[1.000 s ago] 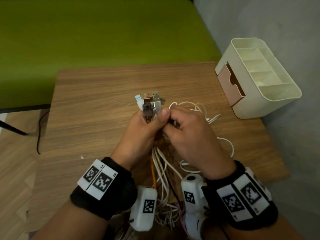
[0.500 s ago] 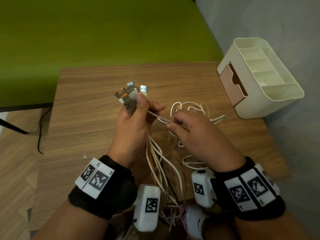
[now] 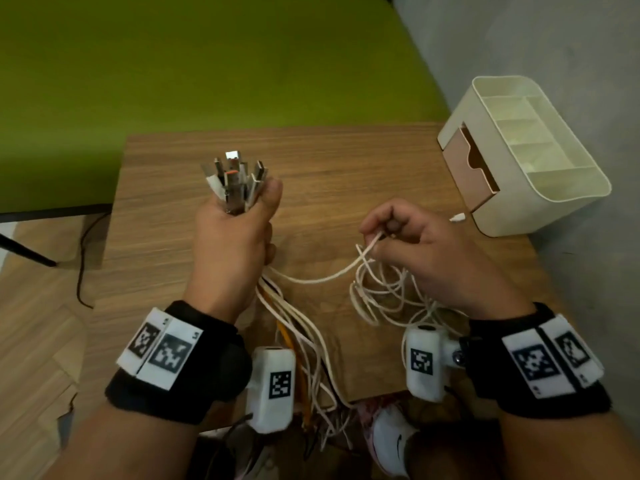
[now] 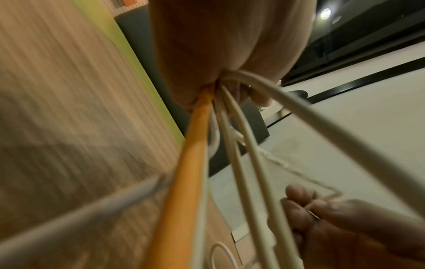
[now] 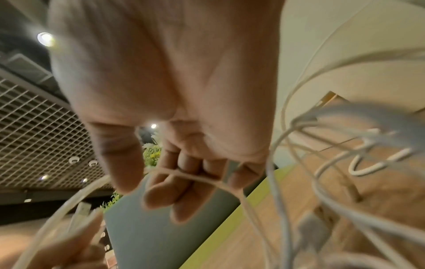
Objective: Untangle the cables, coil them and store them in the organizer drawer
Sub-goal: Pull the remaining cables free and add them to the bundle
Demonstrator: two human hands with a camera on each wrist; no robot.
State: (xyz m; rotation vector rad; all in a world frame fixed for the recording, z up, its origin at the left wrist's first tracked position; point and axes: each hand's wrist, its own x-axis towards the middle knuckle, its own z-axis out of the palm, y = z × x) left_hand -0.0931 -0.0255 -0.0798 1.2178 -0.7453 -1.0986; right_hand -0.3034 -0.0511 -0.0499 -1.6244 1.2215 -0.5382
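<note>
My left hand grips a bundle of cable plugs upright above the wooden table; white cords and one orange cord hang from its fist toward me. My right hand pinches one white cable that runs from the left fist across to it. Under the right hand lies a loose tangle of white cable loops. In the right wrist view the thin white cable crosses the curled fingers. The cream organizer stands at the table's right edge, its tan drawer slightly pulled out.
A small white plug end lies on the table beside the organizer. A green surface lies beyond the table, and a grey wall runs along the right. Cords spill over the near table edge toward a white shoe.
The hands have drawn apart: the left one lifted the plug bundle up and left, the right one slid rightward along a white cable, stretching it between them.
</note>
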